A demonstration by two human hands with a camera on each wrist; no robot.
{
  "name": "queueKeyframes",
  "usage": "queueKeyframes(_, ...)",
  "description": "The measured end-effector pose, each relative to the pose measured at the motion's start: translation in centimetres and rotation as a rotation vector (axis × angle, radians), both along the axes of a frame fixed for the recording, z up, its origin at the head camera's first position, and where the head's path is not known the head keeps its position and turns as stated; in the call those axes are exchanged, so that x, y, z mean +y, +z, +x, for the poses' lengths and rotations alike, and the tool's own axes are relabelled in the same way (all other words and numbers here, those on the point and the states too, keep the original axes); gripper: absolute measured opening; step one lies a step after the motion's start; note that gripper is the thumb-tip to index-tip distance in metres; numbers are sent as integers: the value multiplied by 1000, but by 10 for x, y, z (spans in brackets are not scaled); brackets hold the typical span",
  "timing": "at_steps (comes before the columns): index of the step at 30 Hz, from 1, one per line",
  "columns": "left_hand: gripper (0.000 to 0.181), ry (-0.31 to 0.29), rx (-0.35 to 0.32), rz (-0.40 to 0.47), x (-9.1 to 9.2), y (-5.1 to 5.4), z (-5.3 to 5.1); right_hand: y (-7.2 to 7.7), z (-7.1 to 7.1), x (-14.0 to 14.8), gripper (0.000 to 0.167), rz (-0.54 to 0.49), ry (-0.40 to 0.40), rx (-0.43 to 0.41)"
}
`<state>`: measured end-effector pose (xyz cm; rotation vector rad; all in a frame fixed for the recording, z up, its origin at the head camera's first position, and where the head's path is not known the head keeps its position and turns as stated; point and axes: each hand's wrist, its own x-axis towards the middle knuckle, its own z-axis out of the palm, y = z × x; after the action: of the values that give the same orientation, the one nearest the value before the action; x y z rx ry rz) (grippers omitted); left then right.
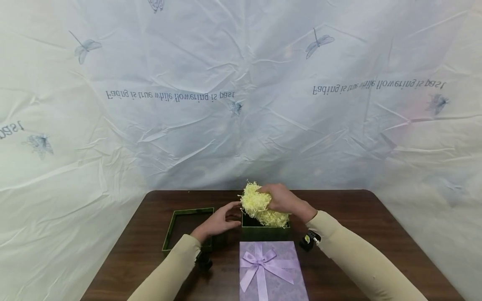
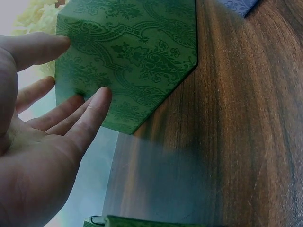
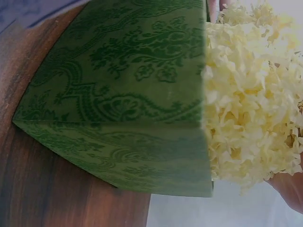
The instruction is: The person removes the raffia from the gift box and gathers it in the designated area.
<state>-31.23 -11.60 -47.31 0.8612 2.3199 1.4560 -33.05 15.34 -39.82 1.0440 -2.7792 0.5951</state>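
Observation:
My right hand [image 1: 282, 198] grips a clump of pale yellow shredded paper [image 1: 255, 199] over a green box. More of the shreds rise above the rim at the right side of that box [image 1: 265, 233]. The right wrist view shows the shreds [image 3: 251, 104] bulging past the rim, with most of the right hand hidden. My left hand [image 1: 216, 221] is at the box's left side, fingers spread and slightly bent, holding nothing. In the left wrist view its fingertips lie against or very near the patterned green wall [image 2: 128, 61]; contact is hard to tell.
A lavender gift box [image 1: 280, 288] with a ribbon bow lies in front of the green box. To the left is a shallow green-rimmed lid or tray [image 1: 193, 210], its dark inside facing up. The brown wooden table [image 1: 339, 213] meets a pale printed curtain [image 1: 241, 138] behind.

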Motion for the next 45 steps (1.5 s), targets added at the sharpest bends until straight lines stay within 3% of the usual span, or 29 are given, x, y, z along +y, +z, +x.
queueKeyframes(24, 64, -22, 10, 49, -2, -2, 0, 29, 8, 15, 72, -61, -33, -10)
queueKeyframes(38, 63, -19, 26, 9, 0, 1, 1, 31, 13, 41, 75, -145, -124, -47)
queueKeyframes(45, 64, -29, 20, 7, 0, -1, 1, 25, 14, 55, 73, -176, -126, -6)
